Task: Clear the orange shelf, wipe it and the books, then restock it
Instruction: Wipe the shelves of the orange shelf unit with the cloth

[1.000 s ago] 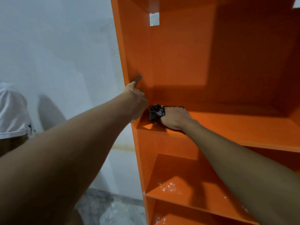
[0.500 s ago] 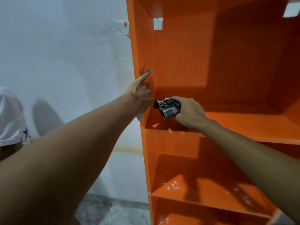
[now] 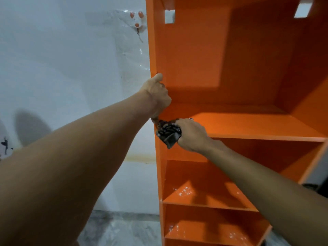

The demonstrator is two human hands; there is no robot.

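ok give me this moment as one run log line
step: wiping | left hand: holds orange shelf's left side panel | right hand: grips dark cloth at board's front left corner | lower boards: wet spots

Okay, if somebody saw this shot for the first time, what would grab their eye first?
The bright orange shelf unit fills the right of the view, against a white wall. At its left front edge, the right hand grips a dark rag on the corner of a shelf board, while the left hand holds the side panel just above. Pale wet-looking specks dot the lower shelves.
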